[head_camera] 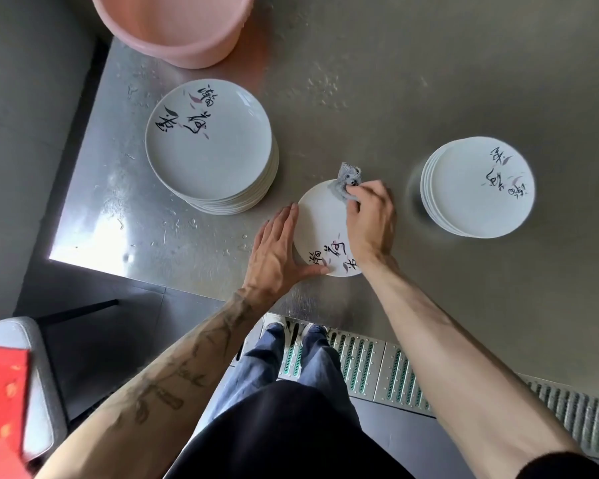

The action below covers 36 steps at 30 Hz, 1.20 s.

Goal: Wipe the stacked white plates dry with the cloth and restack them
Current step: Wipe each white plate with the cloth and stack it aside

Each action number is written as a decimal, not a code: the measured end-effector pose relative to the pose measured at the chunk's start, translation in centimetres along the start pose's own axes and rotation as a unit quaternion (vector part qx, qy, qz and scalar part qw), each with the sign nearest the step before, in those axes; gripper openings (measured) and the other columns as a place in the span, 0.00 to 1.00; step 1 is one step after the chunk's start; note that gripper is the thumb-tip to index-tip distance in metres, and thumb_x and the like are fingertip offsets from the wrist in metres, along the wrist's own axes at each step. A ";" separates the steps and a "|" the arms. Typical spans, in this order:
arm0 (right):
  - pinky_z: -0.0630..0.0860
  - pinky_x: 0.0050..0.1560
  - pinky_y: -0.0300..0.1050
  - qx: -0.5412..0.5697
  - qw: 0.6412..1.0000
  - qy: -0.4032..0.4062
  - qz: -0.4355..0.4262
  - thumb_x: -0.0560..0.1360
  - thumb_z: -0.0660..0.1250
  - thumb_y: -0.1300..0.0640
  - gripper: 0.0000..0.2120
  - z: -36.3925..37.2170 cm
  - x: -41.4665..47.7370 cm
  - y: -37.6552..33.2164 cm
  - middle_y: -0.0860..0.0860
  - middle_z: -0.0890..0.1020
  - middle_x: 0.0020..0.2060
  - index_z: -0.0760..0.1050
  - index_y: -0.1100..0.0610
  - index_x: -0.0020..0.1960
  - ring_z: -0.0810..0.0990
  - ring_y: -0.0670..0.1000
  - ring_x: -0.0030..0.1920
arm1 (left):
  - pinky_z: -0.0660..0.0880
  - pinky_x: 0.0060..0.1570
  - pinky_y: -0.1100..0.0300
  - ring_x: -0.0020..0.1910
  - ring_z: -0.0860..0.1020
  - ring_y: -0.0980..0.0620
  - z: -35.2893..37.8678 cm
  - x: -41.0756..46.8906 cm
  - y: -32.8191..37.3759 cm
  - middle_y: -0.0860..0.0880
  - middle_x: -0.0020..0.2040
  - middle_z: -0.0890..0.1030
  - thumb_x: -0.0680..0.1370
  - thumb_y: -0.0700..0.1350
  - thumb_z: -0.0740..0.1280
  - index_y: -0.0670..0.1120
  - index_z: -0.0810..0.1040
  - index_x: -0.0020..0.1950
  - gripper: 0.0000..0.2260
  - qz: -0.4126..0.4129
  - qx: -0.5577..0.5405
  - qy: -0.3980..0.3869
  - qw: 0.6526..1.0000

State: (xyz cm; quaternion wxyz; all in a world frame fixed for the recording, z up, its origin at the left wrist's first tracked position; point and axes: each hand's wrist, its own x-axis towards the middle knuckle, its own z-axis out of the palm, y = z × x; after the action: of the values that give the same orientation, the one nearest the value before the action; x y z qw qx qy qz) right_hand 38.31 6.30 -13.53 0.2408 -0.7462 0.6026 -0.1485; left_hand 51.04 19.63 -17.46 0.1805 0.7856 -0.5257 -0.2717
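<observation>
A single white plate [320, 223] with black calligraphy lies near the front edge of the steel table. My left hand [277, 248] steadies its left rim, fingers straight along the edge and thumb on the near rim. My right hand [370, 219] grips a small grey cloth [344, 181] and presses it on the plate's far right part. A tall stack of the same plates [211, 146] stands to the left. A lower stack [479, 188] stands to the right.
A pink plastic basin [173, 25] sits at the back left of the steel table [377, 81], whose surface shows water drops. Below the front edge are a floor grate [377, 368] and my feet. A red packet [0, 406] lies at the lower left.
</observation>
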 end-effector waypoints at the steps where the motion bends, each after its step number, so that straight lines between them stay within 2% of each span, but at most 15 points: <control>1: 0.75 0.56 0.48 0.006 1.000 -0.013 0.000 0.74 0.69 0.67 0.14 0.3 -0.4 -0.8 0.54 0.81 0.53 0.85 0.57 0.57 0.79 0.58 0.55 | 0.57 0.80 0.48 0.81 0.58 0.49 -0.1 0.0 0.1 0.46 0.82 0.61 0.62 0.75 0.74 0.45 0.54 0.84 0.61 0.000 -0.003 0.000 1.000; 3: 0.75 0.55 0.49 0.032 0.998 -0.052 -0.032 0.75 0.69 0.66 0.12 1.2 -1.7 -2.7 0.54 0.81 0.53 0.85 0.58 0.56 0.79 0.58 0.55 | 0.56 0.80 0.48 0.81 0.59 0.48 -0.4 0.0 0.3 0.44 0.82 0.62 0.63 0.71 0.77 0.42 0.56 0.83 0.60 -0.002 -0.005 -0.002 1.000; 7: 0.79 0.53 0.50 0.065 0.991 -0.088 -0.081 0.75 0.72 0.65 0.09 1.7 -4.9 -3.9 0.54 0.81 0.49 0.85 0.60 0.55 0.81 0.56 0.50 | 0.61 0.78 0.45 0.80 0.63 0.46 -0.3 -0.2 0.5 0.43 0.79 0.66 0.69 0.60 0.78 0.39 0.61 0.81 0.49 0.001 -0.016 0.020 1.000; 11: 0.80 0.54 0.50 0.067 0.983 -0.133 -0.109 0.75 0.73 0.63 0.09 1.0 -5.1 -2.0 0.52 0.81 0.49 0.85 0.58 0.55 0.81 0.55 0.50 | 0.58 0.79 0.47 0.81 0.60 0.47 -0.2 -0.3 0.3 0.44 0.81 0.63 0.65 0.67 0.78 0.40 0.59 0.81 0.56 -0.011 -0.008 0.001 1.000; 14: 0.79 0.53 0.50 0.042 0.975 -0.153 -0.153 0.75 0.73 0.64 0.10 0.1 -4.3 -0.9 0.53 0.81 0.48 0.86 0.58 0.55 0.81 0.55 0.51 | 0.57 0.80 0.48 0.82 0.59 0.48 0.0 -0.6 0.1 0.45 0.82 0.61 0.64 0.74 0.74 0.40 0.56 0.82 0.60 -0.007 -0.003 0.006 1.000; 16: 0.77 0.55 0.49 0.022 0.983 -0.117 -0.137 0.75 0.71 0.65 0.10 -0.4 -2.9 0.2 0.54 0.82 0.49 0.85 0.59 0.54 0.80 0.58 0.52 | 0.55 0.81 0.49 0.82 0.58 0.49 0.1 -0.6 0.0 0.45 0.82 0.60 0.63 0.77 0.71 0.42 0.54 0.83 0.61 -0.009 -0.005 0.005 1.000; 20: 0.76 0.56 0.50 -0.014 1.000 -0.018 -0.021 0.74 0.69 0.67 0.12 -1.2 -0.9 2.2 0.56 0.81 0.52 0.84 0.59 0.56 0.79 0.60 0.54 | 0.53 0.81 0.49 0.82 0.56 0.51 0.1 -0.5 0.1 0.48 0.83 0.59 0.62 0.81 0.67 0.45 0.51 0.84 0.62 -0.024 -0.010 0.000 1.000; 23: 0.74 0.57 0.48 0.006 1.000 -0.009 0.016 0.74 0.70 0.67 0.13 -0.2 -1.2 0.5 0.56 0.81 0.54 0.84 0.58 0.57 0.79 0.60 0.56 | 0.54 0.81 0.48 0.82 0.56 0.50 -0.1 -0.5 0.4 0.47 0.83 0.59 0.62 0.80 0.68 0.44 0.53 0.83 0.62 -0.023 -0.010 0.003 1.000; 25: 0.73 0.57 0.47 0.030 0.998 -0.054 -0.016 0.76 0.70 0.65 0.13 0.8 -1.7 -1.2 0.55 0.81 0.54 0.85 0.58 0.58 0.79 0.58 0.57 | 0.56 0.80 0.47 0.81 0.59 0.48 -0.2 -0.5 0.6 0.45 0.82 0.61 0.62 0.78 0.69 0.41 0.56 0.83 0.61 -0.017 -0.007 0.008 1.000; 28: 0.76 0.53 0.48 0.044 0.989 -0.105 -0.091 0.77 0.69 0.64 0.10 1.5 -3.9 -2.8 0.53 0.81 0.52 0.85 0.58 0.56 0.78 0.56 0.54 | 0.59 0.79 0.45 0.80 0.62 0.46 -0.5 -0.4 0.8 0.43 0.81 0.64 0.65 0.73 0.71 0.39 0.59 0.81 0.56 -0.013 0.000 0.001 1.000; 32: 0.77 0.53 0.46 0.043 0.978 -0.146 -0.140 0.76 0.71 0.64 0.10 0.2 -6.6 -1.0 0.51 0.81 0.50 0.85 0.58 0.55 0.78 0.53 0.52 | 0.57 0.79 0.46 0.81 0.61 0.46 -0.5 -0.6 0.9 0.43 0.81 0.63 0.67 0.68 0.72 0.39 0.58 0.82 0.53 -0.020 0.007 -0.003 1.000; 36: 0.78 0.56 0.46 0.046 0.986 -0.133 -0.090 0.76 0.71 0.63 0.12 0.1 -6.0 -0.3 0.51 0.82 0.51 0.85 0.57 0.58 0.80 0.53 0.53 | 0.55 0.81 0.48 0.82 0.59 0.47 -0.6 -0.6 1.2 0.44 0.82 0.61 0.66 0.72 0.72 0.41 0.57 0.83 0.56 -0.019 0.013 -0.006 1.000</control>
State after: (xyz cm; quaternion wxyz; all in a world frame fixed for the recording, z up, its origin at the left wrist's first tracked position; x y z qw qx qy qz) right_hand 37.22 12.17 -13.02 0.3388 -0.7987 0.4878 -0.0969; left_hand 50.36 19.74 -16.21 0.1616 0.7963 -0.5152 -0.2727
